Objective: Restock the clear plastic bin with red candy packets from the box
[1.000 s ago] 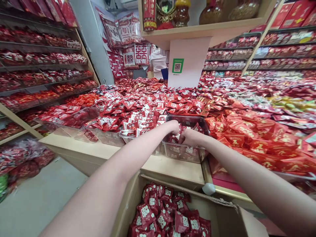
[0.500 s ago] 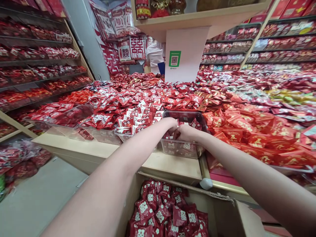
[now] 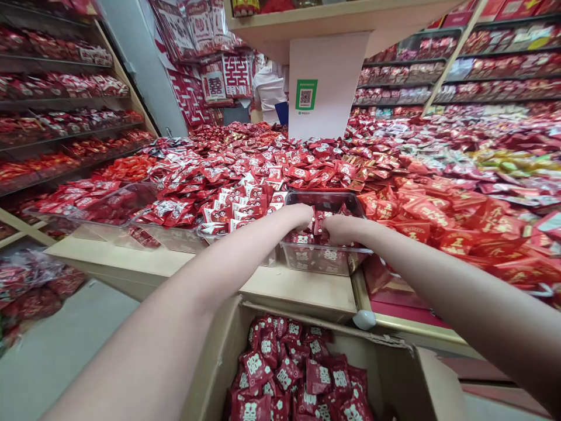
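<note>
Both my arms reach forward into a clear plastic bin [image 3: 326,260] at the front edge of a display counter. My left hand [image 3: 302,217] and my right hand [image 3: 339,229] are down among the dark red candy packets [image 3: 319,219] in that bin, a little apart, fingers curled downward and mostly hidden by the packets. Whether either hand grips packets I cannot make out. Below my arms, an open cardboard box [image 3: 394,374] holds several of the same red packets [image 3: 293,374] with white double-happiness marks.
The counter [image 3: 302,289] carries more clear bins [image 3: 175,237] and a wide spread of red sweets [image 3: 429,210]. Shelves of red packs [image 3: 65,123] line the left aisle. A white pillar with a green QR sign [image 3: 305,95] stands behind, with a person in white [image 3: 268,90] beyond.
My hands were pressed together in the bin and have drawn slightly apart. My view has tilted downward, showing more of the cardboard box.
</note>
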Demonstrator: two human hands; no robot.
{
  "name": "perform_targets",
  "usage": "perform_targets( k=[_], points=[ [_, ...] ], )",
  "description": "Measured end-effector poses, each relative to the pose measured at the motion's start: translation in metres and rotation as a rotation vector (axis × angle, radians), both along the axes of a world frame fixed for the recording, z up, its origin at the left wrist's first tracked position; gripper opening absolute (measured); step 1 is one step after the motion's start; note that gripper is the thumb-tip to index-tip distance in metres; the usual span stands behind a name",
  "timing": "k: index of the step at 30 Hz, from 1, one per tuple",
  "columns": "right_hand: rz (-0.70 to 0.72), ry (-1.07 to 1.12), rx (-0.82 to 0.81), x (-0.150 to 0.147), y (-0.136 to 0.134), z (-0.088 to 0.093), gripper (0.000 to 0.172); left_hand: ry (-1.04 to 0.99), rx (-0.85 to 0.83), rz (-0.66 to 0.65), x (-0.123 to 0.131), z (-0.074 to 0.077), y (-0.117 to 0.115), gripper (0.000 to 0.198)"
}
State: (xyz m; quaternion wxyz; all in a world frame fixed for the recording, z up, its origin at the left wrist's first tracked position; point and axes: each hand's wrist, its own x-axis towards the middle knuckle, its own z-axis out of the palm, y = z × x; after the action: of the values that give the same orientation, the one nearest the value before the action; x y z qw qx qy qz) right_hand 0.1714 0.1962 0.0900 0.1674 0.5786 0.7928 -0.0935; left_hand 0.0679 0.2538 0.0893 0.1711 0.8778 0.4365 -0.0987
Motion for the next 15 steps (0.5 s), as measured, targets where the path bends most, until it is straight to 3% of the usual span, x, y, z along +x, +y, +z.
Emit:
perform_targets(
  k=[6, 10, 15],
  points=[
    [0.052, 0.107, -0.103, 0.009, 0.0, -0.004, 0.029, 0.107, -0.019, -0.135, -0.017, 0.004, -0.004, 0.032],
    [0.069, 0.121, -0.184, 0.013, 0.0, 0.0, 0.032, 0.13, -0.027, -0.143, -0.019, -0.002, -0.003, 0.033],
    [0.048, 0.067, -0.285, 0.012, 0.005, 0.0, 0.037, 0.111, -0.068, -0.154, -0.016, 0.003, -0.004, 0.034]
  ],
)
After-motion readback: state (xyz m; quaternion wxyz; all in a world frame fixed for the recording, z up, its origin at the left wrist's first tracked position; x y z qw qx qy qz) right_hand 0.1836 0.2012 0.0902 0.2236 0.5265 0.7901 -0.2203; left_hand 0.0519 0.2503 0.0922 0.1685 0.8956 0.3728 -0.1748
